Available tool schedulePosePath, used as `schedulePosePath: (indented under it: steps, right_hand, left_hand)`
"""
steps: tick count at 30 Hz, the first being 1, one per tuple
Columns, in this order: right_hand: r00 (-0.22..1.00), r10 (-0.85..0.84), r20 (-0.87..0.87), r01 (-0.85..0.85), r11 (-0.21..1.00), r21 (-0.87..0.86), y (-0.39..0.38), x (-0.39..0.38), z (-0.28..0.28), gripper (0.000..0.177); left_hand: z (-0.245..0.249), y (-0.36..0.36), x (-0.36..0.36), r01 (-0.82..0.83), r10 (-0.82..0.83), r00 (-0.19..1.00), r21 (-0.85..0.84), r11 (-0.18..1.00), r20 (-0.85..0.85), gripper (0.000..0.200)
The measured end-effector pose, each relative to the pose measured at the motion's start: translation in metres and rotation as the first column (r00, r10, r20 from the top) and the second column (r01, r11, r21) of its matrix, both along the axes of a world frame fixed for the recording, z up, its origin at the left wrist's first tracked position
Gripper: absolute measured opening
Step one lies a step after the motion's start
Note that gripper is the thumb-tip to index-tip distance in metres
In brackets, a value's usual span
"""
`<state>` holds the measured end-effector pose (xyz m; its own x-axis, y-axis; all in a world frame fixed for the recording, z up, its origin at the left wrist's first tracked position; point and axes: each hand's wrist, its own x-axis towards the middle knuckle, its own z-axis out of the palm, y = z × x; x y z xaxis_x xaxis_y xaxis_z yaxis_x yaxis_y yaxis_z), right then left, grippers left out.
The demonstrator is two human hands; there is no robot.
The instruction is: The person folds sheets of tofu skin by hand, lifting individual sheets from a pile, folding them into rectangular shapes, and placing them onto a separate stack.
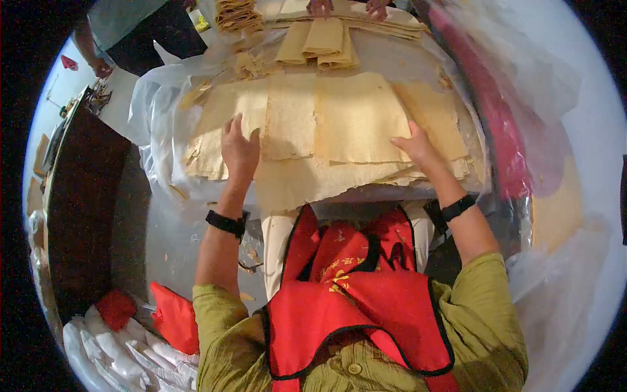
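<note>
A wide stack of thin tan sheets (353, 117) lies on a plastic-covered table in front of me. My left hand (239, 147) rests flat on the left part of the stack, fingers spread, next to a narrower folded sheet (290, 121). Over on the right side of the stack, my right hand (415, 145) presses with fingers apart near the edge of the top sheet. Neither hand grips anything. Both wrists carry black bands. I wear a red apron (356, 307) over an olive shirt.
Folded tan sheets (320, 42) lie further back, with another person's hands (346, 8) at the far edge. A person in dark clothes (140, 29) stands at the upper left. Red and clear plastic (503, 124) bunches at the right. White and red sacks (144, 346) sit on the floor lower left.
</note>
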<state>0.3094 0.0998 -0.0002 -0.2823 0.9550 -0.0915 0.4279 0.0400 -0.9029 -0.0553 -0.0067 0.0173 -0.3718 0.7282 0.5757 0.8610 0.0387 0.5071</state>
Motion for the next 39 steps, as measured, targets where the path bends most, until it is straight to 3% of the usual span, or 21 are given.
schedulePosePath:
  steps: [1,3,4,5,6,8,11,12,16,18,22,25,27,28,31,33,34,35,36,37,39]
  right_hand:
    - [0.979,-0.072,0.192,0.024,0.97,0.242,-0.008,-0.007,0.01,0.053]
    - [0.817,-0.327,0.475,-0.08,0.752,0.655,-0.033,-0.024,0.031,0.061]
    - [0.838,-0.25,0.484,-0.192,0.696,0.692,-0.041,-0.032,0.032,0.064]
    - [0.85,-0.176,0.496,-0.294,0.623,0.725,-0.048,-0.041,0.034,0.067]
    - [0.853,-0.109,0.511,-0.382,0.537,0.752,-0.055,-0.05,0.035,0.07]
    - [0.782,-0.076,0.619,-0.496,0.525,0.692,-0.065,-0.072,0.022,0.071]
    - [0.612,0.037,0.79,-0.641,0.608,0.468,-0.068,-0.088,0.004,0.072]
    - [0.685,-0.084,0.723,-0.604,0.489,0.629,-0.068,-0.089,-0.001,0.055]
    - [0.698,-0.022,0.716,-0.593,0.542,0.595,-0.051,-0.089,-0.011,0.026]
    - [0.784,-0.005,0.621,-0.531,0.513,0.675,-0.039,-0.086,-0.018,0.017]
    - [0.959,-0.128,0.254,-0.13,0.597,0.791,-0.017,-0.06,0.01,0.017]
    - [0.956,-0.191,0.224,-0.02,0.718,0.696,-0.03,-0.054,0.064,0.015]
    - [0.959,-0.181,0.218,-0.006,0.757,0.653,-0.038,-0.054,0.074,0.015]
    - [0.963,-0.155,0.22,-0.048,0.705,0.708,-0.043,-0.057,0.074,0.014]
    - [0.97,-0.056,0.238,-0.177,0.513,0.84,-0.057,-0.07,0.066,0.013]
    - [0.964,0.038,0.265,-0.261,0.361,0.895,-0.057,-0.075,0.042,0.014]
    - [0.915,0.064,0.397,-0.385,0.427,0.818,-0.06,-0.074,0.03,0.015]
    - [0.848,0.098,0.52,-0.498,0.483,0.721,-0.062,-0.072,0.02,0.016]
    - [0.764,0.137,0.63,-0.593,0.532,0.604,-0.062,-0.071,0.011,0.019]
    - [0.779,0.122,0.615,-0.581,0.509,0.635,-0.063,-0.071,0.006,0.019]
    - [0.805,0.094,0.586,-0.557,0.457,0.693,-0.064,-0.071,-0.001,0.019]
  left_hand:
    - [0.008,-0.003,0.012,0.007,0.041,0.97,0.196,0.981,-0.241,0.044]
    - [0.022,-0.01,0.036,0.256,-0.267,0.944,-0.079,0.963,-0.192,0.057]
    - [0.018,-0.01,0.042,0.338,-0.387,0.896,-0.23,0.913,-0.218,0.062]
    - [0.019,-0.01,0.05,0.276,-0.4,0.88,-0.411,0.869,-0.255,0.064]
    - [0.009,-0.011,0.053,0.243,-0.375,0.877,-0.395,0.886,-0.302,0.061]
    - [-0.008,-0.009,0.058,0.248,-0.374,0.867,-0.367,0.897,-0.328,0.054]
    - [-0.013,-0.01,0.055,0.3,-0.414,0.865,-0.369,0.88,-0.284,0.04]
    - [-0.012,-0.012,0.055,0.3,-0.425,0.863,-0.399,0.866,-0.274,0.035]
    - [-0.02,-0.008,0.046,0.251,-0.461,0.816,-0.504,0.827,-0.349,0.023]
    - [-0.021,-0.012,0.051,0.317,-0.419,0.842,-0.318,0.894,-0.339,0.021]
    - [-0.016,-0.028,0.081,0.39,-0.414,0.811,-0.145,0.909,-0.412,0.02]
    - [-0.019,-0.032,0.111,0.408,-0.438,0.774,-0.168,0.897,-0.457,0.018]
    - [-0.021,-0.027,0.13,0.369,-0.476,0.789,-0.32,0.873,-0.389,0.018]
    - [-0.021,-0.026,0.136,0.348,-0.49,0.797,-0.395,0.85,-0.352,0.019]
    - [-0.011,-0.028,0.145,0.384,-0.493,0.796,-0.337,0.86,-0.351,0.023]
    - [0.005,-0.052,0.15,0.541,-0.597,0.791,-0.304,0.784,-0.131,0.026]
    - [0.008,-0.067,0.151,0.609,-0.638,0.769,-0.277,0.743,-0.019,0.029]
    - [0.006,-0.078,0.151,0.685,-0.594,0.728,-0.361,0.632,0.343,0.031]
    - [0.003,-0.088,0.148,0.774,-0.441,0.613,-0.387,0.502,0.655,0.033]
    - [0.0,-0.098,0.145,0.86,-0.2,0.442,-0.349,0.373,0.874,0.036]
    - [-0.049,-0.11,0.141,0.814,0.158,-0.088,-0.02,0.58,0.983,0.038]
